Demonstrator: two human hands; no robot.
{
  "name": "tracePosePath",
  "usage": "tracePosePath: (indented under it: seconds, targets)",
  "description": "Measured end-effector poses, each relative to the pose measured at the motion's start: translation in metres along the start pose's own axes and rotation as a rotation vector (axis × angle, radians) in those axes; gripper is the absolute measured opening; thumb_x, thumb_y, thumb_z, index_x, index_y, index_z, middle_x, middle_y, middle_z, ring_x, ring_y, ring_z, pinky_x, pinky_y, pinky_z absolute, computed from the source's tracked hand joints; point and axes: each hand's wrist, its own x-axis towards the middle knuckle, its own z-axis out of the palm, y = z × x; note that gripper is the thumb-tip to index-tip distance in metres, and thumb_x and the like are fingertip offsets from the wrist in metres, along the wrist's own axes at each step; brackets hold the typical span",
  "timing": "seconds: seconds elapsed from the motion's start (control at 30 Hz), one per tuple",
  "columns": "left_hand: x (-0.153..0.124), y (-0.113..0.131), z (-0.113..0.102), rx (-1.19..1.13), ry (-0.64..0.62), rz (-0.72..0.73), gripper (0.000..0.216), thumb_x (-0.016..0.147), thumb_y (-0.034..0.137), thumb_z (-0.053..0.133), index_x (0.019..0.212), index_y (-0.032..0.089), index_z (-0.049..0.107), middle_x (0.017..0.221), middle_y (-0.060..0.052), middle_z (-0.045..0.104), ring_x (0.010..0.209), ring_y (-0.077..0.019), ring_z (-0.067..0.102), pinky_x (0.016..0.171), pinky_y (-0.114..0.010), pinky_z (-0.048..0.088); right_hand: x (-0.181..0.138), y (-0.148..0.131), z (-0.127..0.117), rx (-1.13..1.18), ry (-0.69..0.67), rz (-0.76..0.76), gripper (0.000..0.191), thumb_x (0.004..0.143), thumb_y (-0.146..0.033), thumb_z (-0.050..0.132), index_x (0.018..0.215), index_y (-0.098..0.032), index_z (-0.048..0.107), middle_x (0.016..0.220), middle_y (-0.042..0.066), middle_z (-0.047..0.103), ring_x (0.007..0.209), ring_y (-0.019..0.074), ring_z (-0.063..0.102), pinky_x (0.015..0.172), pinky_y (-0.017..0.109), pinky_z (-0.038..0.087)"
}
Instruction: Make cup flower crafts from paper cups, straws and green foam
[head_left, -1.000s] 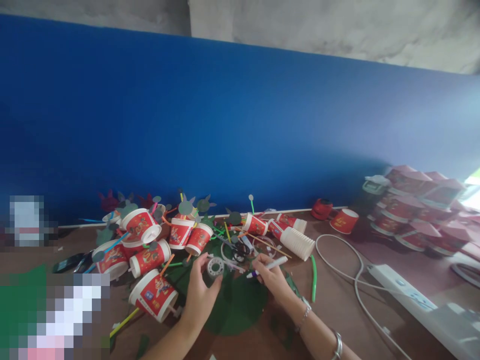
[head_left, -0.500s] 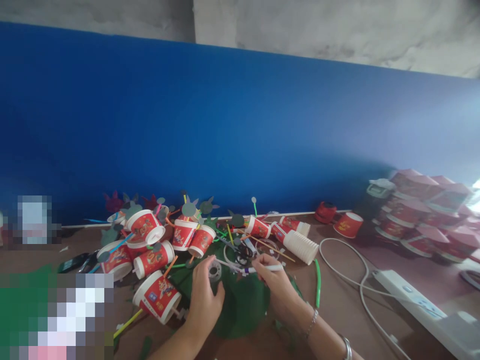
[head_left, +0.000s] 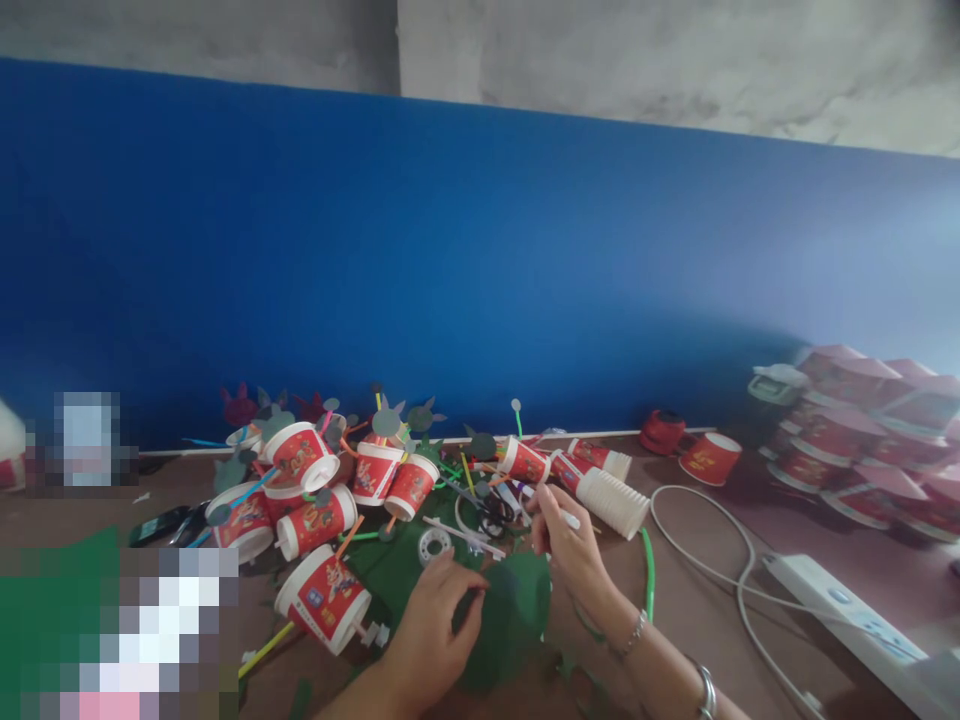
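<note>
We grip the white marker [head_left: 572,520] between the thumb and fingers of our right hand [head_left: 566,545], well apart from our left hand [head_left: 442,615], whose fingers curl just below the tape roll [head_left: 424,549], though we cannot tell whether they pinch anything. Its long axis slants across our grip, the blunt end toward our lower right and the purple-marked end pointing away and leftward. It looks slim and plain, its middle hidden by our fingers.
</note>
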Motion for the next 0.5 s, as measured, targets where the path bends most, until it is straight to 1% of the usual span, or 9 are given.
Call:
tracePosePath:
  seconds: [0.13,0.17,0.27,0.33,0.37,0.43,0.5]
  targets:
    - [0.000,-0.001,-0.001,0.022,0.016,-0.027,0.016,0.086,0.019,0.044,0.088,0.021,0.059,0.084,-0.007,0.066,0.091,-0.0219,0.059,0.095,-0.043,0.040,-0.006,0.000,0.000,-0.095,-0.118,-0.038,0.041,0.084,-0.054,0.045,0.059,-0.021,0.046,0.034,-0.007,0.041,0.033,0.0094,0.038,0.039,0.022,0.030]
    - [0.001,-0.001,-0.001,0.018,0.013,-0.035,0.016,0.086,0.020,0.044,0.087,0.021,0.060,0.084,-0.007,0.066,0.091,-0.0217,0.060,0.093,-0.041,0.042,-0.006,0.001,-0.001,-0.109,-0.106,-0.044,0.041,0.085,-0.052,0.045,0.059,-0.021,0.045,0.034,-0.007,0.041,0.033,0.0095,0.038,0.039,0.022,0.030]
    - [0.000,0.000,-0.002,-0.019,0.009,-0.043,0.017,0.087,0.022,0.043,0.087,0.020,0.060,0.081,-0.006,0.066,0.083,-0.0194,0.061,0.083,-0.034,0.047,0.000,0.005,-0.007,-0.146,0.000,-0.079,0.037,0.088,-0.046,0.041,0.060,-0.022,0.042,0.038,-0.006,0.042,0.035,0.0103,0.041,0.040,0.022,0.032]
    - [0.000,0.000,-0.001,-0.036,0.007,-0.039,0.018,0.087,0.023,0.043,0.086,0.020,0.061,0.080,-0.006,0.066,0.079,-0.0184,0.061,0.075,-0.029,0.048,0.005,0.009,-0.011,-0.241,-0.010,-0.153,0.028,0.087,-0.038,0.044,0.065,-0.021,0.045,0.048,-0.004,0.049,0.045,0.0123,0.048,0.048,0.023,0.038]
    - [0.000,0.000,-0.001,-0.038,0.005,-0.037,0.018,0.087,0.024,0.043,0.086,0.020,0.061,0.080,-0.006,0.066,0.078,-0.0183,0.062,0.073,-0.028,0.048,0.007,0.011,-0.012,-0.316,-0.050,-0.212,0.020,0.086,-0.032,0.047,0.069,-0.021,0.048,0.056,-0.002,0.054,0.053,0.0136,0.052,0.053,0.024,0.041]
    - [0.001,-0.001,0.000,-0.029,0.004,-0.034,0.018,0.087,0.023,0.043,0.085,0.020,0.060,0.078,-0.006,0.066,0.076,-0.0181,0.062,0.071,-0.027,0.047,0.011,0.013,-0.010,-0.490,-0.183,-0.362,0.004,0.081,-0.020,0.050,0.079,-0.021,0.053,0.073,0.002,0.059,0.068,0.0162,0.055,0.064,0.026,0.042]
    - [0.001,-0.001,0.001,-0.017,0.005,-0.039,0.018,0.087,0.022,0.042,0.084,0.020,0.060,0.077,-0.006,0.066,0.075,-0.0179,0.061,0.070,-0.026,0.046,0.014,0.013,-0.002,-0.660,-0.343,-0.503,0.015,0.076,-0.011,0.049,0.086,-0.020,0.056,0.083,0.004,0.059,0.077,0.0180,0.055,0.070,0.027,0.041]
